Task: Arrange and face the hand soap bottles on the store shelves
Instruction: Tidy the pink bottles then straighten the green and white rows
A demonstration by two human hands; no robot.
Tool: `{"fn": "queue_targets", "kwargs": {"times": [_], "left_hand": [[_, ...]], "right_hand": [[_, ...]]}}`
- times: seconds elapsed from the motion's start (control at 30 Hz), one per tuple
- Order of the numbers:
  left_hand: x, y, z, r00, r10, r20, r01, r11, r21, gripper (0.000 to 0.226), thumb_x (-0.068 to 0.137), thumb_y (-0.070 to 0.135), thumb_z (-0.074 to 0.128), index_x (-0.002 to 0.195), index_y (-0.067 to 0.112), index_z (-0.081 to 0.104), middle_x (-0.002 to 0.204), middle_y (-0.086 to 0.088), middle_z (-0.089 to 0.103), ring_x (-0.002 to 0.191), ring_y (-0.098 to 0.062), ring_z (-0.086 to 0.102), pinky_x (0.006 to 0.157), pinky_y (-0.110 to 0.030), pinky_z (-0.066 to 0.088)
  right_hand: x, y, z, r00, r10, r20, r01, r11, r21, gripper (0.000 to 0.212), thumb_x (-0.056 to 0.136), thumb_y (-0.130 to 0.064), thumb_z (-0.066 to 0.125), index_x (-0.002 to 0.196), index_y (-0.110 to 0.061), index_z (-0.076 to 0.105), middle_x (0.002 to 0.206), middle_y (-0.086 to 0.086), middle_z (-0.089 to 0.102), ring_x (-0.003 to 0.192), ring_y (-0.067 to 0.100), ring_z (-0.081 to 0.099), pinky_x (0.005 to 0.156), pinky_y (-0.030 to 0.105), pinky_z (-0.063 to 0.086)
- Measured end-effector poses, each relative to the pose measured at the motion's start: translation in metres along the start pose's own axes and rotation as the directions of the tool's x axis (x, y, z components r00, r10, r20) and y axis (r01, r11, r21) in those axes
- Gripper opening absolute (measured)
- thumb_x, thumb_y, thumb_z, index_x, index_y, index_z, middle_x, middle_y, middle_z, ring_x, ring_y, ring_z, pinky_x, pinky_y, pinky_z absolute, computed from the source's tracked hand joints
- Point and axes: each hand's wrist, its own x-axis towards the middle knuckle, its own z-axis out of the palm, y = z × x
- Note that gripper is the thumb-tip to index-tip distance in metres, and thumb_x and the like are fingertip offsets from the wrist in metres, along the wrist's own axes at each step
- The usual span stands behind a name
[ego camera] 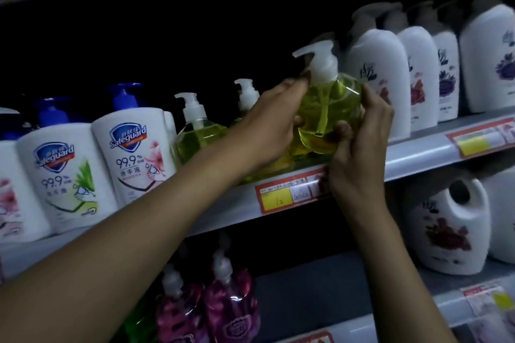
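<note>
The grey shelf (418, 159) holds many bottles. Under its right end stand two white jugs (446, 231) with handles. At the right end of the shelf stand four tall white bottles (376, 86) in a row. At the left end stand three white bottles with blue pumps (133, 153). Between these rows are three yellow soap bottles. Two stand on the shelf (195, 133), and one, the held yellow bottle (328, 117), is up just above the front edge, a bit tilted, with its spout pointing left. Two pink bottles (231, 306) stand on the shelf below. The left hand (267, 125) grips the held bottle's left side by the neck. The right hand (362, 142) curls its fingers around the right side and bottom. One red and yellow price tag (281, 195) sits on the front edge under the hands.
</note>
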Motion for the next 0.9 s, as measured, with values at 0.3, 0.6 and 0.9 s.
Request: {"fn": "queue_targets", "kwargs": {"times": [0.3, 0.6, 0.9], "left_hand": [[-0.009, 0.003, -0.008, 0.995, -0.09, 0.037, 0.056, 0.843, 0.534, 0.047, 0.1, 0.026, 0.041, 0.143, 0.013, 0.028, 0.133, -0.005, 0.047, 0.124, -0.027, 0.027, 0.097, -0.04, 0.027], [-0.022, -0.002, 0.001, 0.998, -0.056, -0.002, 0.046, 0.798, 0.601, 0.062, 0.091, 0.012, 0.043, 0.149, 0.018, 0.022, 0.145, 0.005, 0.042, 0.124, -0.023, 0.029, 0.09, -0.042, 0.026], [-0.066, 0.021, 0.02, 0.995, -0.021, -0.094, 0.069, 0.841, 0.537, 0.057, 0.085, 0.026, 0.037, 0.139, 0.009, 0.043, 0.145, -0.005, 0.044, 0.132, -0.031, 0.035, 0.097, -0.044, 0.03]], "right_hand": [[0.0, 0.006, -0.004, 0.975, 0.066, 0.21, -0.005, 0.96, -0.281, 0.058, 0.1, -0.032, 0.038, 0.151, -0.01, 0.023, 0.138, 0.013, 0.039, 0.127, 0.03, 0.04, 0.108, 0.041, 0.034], [-0.007, 0.007, -0.009, 0.927, 0.125, 0.353, 0.084, 0.849, -0.522, 0.078, 0.09, -0.052, 0.039, 0.153, -0.014, 0.014, 0.155, 0.004, 0.033, 0.142, 0.019, 0.032, 0.12, 0.047, -0.004], [-0.041, 0.002, -0.024, 0.987, -0.046, 0.155, 0.107, 0.903, -0.415, 0.047, 0.083, -0.017, 0.049, 0.127, 0.0, 0.053, 0.126, 0.021, 0.054, 0.116, 0.036, 0.05, 0.099, 0.037, 0.038]]}}
